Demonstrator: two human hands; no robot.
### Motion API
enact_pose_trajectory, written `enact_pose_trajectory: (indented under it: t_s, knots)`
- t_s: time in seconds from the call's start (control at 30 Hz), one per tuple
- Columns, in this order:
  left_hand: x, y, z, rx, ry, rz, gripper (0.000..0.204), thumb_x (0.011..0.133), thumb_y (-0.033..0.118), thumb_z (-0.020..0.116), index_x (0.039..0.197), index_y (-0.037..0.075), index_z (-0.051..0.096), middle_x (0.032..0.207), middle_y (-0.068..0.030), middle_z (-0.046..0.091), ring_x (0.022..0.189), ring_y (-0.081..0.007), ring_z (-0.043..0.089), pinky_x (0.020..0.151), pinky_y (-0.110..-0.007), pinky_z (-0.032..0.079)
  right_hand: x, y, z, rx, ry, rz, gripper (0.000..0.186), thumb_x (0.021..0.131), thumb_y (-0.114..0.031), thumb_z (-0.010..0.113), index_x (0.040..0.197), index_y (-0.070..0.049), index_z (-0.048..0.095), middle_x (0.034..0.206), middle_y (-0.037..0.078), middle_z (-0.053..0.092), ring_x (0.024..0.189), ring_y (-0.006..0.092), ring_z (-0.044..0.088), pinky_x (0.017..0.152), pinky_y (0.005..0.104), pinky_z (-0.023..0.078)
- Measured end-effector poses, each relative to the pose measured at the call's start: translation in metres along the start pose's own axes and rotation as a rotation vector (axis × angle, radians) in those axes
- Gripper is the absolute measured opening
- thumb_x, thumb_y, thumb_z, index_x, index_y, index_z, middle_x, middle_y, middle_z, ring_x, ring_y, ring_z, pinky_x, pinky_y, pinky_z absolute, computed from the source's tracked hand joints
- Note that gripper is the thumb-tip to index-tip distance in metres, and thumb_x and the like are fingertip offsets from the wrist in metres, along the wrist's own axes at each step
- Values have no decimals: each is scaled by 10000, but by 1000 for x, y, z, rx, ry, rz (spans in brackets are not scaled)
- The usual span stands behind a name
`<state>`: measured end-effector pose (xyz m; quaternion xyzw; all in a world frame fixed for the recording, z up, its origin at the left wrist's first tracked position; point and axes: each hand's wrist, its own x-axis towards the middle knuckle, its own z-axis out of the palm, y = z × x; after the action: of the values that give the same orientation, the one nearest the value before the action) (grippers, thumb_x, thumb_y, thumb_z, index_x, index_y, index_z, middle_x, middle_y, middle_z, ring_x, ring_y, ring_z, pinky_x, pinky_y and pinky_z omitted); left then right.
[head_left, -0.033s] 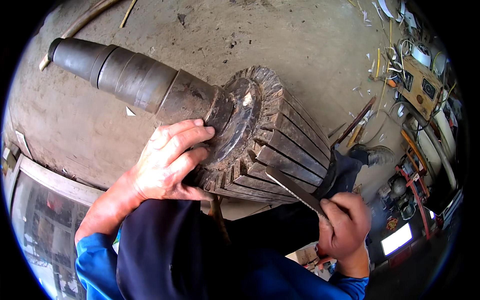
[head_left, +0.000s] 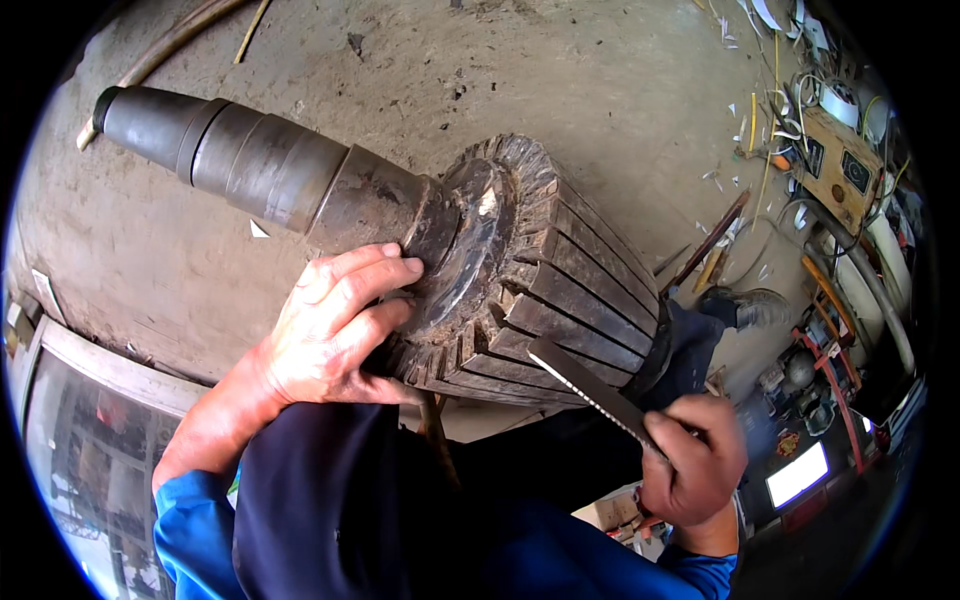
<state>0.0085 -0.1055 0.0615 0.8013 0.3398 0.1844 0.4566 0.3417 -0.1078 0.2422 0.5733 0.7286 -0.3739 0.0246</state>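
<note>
Fisheye edges curve into black; a white panel (head_left: pixel 797 476) glares at dim lower right.

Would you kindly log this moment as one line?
left hand: against slotted rotor, near shaft | right hand: gripping serrated blade | blade tip: over rotor's side, contact unclear

Left head-worn fisheye — wide, facing downward, close above the slotted metal part (head_left: pixel 585 308)

Worn here are bright blue sleeves (head_left: pixel 195 532), trousers (head_left: pixel 310 495) of very dark navy colour, and a dark shoe (head_left: pixel 757 308) with greyish, dusty look.
</note>
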Motion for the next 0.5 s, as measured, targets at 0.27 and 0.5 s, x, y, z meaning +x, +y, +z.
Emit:
enact_pose_trajectory:
  t_s: [0.27,0.5]
  knots:
    - [1,-3,0,1,3,9,788,567,541,927,1103,19,679,1363,-166,629,1280,-380,594,1042,-476,484,31,-3,2,193,134,-10,291,690,44,778,963,-56,760,894,86,664,659,233,628,567,337,497]
    - [-3,-7,5,-9,45,20,811,566,584,929,1089,11,692,1359,-161,635,1269,-388,590,1034,-473,483,35,1,-23,176,-7,126,330,677,57,771,994,-35,762,853,102,647,623,225,614,538,327,482]
